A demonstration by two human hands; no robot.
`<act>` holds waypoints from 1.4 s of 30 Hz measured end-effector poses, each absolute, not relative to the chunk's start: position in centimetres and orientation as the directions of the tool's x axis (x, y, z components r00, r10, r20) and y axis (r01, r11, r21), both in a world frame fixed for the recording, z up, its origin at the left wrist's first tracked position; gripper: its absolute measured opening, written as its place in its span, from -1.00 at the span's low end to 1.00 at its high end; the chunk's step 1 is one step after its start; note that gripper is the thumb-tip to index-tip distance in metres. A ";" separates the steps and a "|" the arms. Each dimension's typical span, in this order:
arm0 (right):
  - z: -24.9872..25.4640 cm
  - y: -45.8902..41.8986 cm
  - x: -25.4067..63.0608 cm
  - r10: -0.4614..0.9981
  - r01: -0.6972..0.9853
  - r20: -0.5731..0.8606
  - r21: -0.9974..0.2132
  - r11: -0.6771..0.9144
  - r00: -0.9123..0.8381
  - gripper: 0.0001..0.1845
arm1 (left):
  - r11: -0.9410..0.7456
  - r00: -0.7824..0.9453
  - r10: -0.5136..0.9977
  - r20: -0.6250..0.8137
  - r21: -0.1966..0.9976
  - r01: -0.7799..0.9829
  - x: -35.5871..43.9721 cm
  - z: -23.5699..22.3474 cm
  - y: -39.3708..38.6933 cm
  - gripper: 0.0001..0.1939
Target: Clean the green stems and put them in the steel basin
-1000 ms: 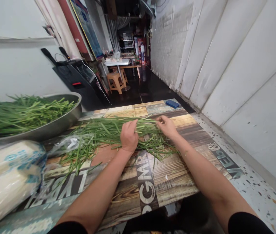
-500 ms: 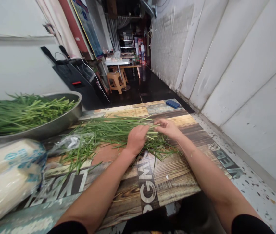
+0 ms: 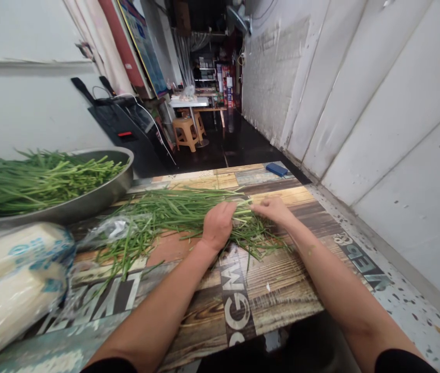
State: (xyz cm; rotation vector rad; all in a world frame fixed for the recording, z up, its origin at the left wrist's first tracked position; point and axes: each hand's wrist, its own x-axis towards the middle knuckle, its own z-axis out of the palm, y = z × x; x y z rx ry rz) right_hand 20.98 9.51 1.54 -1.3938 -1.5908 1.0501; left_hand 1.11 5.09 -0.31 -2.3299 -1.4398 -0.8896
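Observation:
Long garlic chives (image 3: 177, 204) lie in a loose heap across the patterned wooden table (image 3: 282, 290). Closed around a bunch of them near the pale stem ends is my left hand (image 3: 219, 224). My right hand (image 3: 273, 210) is just right of it, thumb and fingers pinched together at the stem tips; the fingertips are slightly blurred. Short bits of chive (image 3: 257, 241) are scattered beneath both hands. More trimmings and a crumpled clear plastic bag (image 3: 117, 228) lie left of the heap.
A large metal bowl (image 3: 99, 199) piled with chives (image 3: 49, 178) stands at the left. In front of it lies a plastic-wrapped white package (image 3: 14, 285). A small blue box (image 3: 276, 169) sits at the far table edge. Beyond are stools (image 3: 185, 133) and a white table (image 3: 192, 102).
My right hand has shifted slightly right and nearer to me, at the stem ends. My left hand keeps its hold on the chives. The view has tilted a little.

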 end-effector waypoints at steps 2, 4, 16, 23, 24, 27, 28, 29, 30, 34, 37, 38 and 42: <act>1.6 9.2 20.8 0.982 0.405 0.042 -0.907 0.115 -0.185 -0.50 | -0.484 0.326 0.710 0.625 0.096 0.870 1.1 -0.3 5.1 -0.73; 1.7 8.9 20.4 0.979 0.312 0.053 -0.943 0.113 -0.195 -0.54 | -0.493 0.335 0.703 0.627 0.091 0.865 1.1 -0.2 5.1 -0.72; 2.2 8.7 20.2 0.906 0.227 0.287 -0.903 0.364 -0.311 -0.67 | -0.520 0.284 0.731 0.620 0.238 0.820 1.0 -1.3 5.4 -0.68; 1.2 10.2 21.3 0.950 0.726 0.294 -0.630 0.275 -0.105 -0.54 | -0.436 -0.030 0.613 0.789 0.370 0.821 0.4 -0.8 6.0 -0.70; 1.0 10.4 21.3 0.950 0.760 0.287 -0.588 0.276 -0.123 -0.54 | -0.439 -0.043 0.600 0.799 0.374 0.817 0.4 -0.7 6.1 -0.70; 0.6 11.3 20.6 0.917 0.813 0.310 -0.446 0.374 -0.252 -0.81 | -0.417 -0.085 0.589 0.804 0.392 0.820 0.2 -0.7 6.1 -0.72; 0.5 11.7 20.1 0.912 0.830 0.294 -0.400 0.388 -0.285 -0.80 | -0.401 -0.106 0.590 0.801 0.404 0.822 0.2 -0.7 6.1 -0.72; 0.4 12.1 19.7 0.916 0.851 0.256 -0.355 0.387 -0.310 -0.77 | -0.389 -0.123 0.590 0.798 0.415 0.822 0.2 -0.7 6.1 -0.71; 0.3 12.5 19.2 0.922 0.872 0.208 -0.311 0.378 -0.326 -0.77 | -0.387 -0.133 0.588 0.798 0.422 0.820 0.2 -0.7 6.1 -0.70; 0.3 13.5 17.9 0.919 0.899 0.152 -0.199 0.390 -0.365 -0.83 | -0.421 -0.103 0.585 0.804 0.410 0.809 0.0 -0.7 6.2 -0.66; 0.8 12.9 18.2 0.862 0.827 0.288 -0.274 0.491 -0.417 -0.88 | -0.419 -0.051 0.619 0.784 0.384 0.823 0.0 -0.7 6.3 -0.64; 1.1 12.5 18.5 0.841 0.781 0.331 -0.331 0.529 -0.429 -0.89 | -0.414 -0.038 0.631 0.775 0.377 0.829 0.0 -0.7 6.4 -0.63; 1.7 10.1 19.7 0.836 0.563 0.394 -0.617 0.549 -0.383 -0.92 | -0.442 0.066 0.679 0.731 0.335 0.832 0.2 -0.7 6.4 -0.67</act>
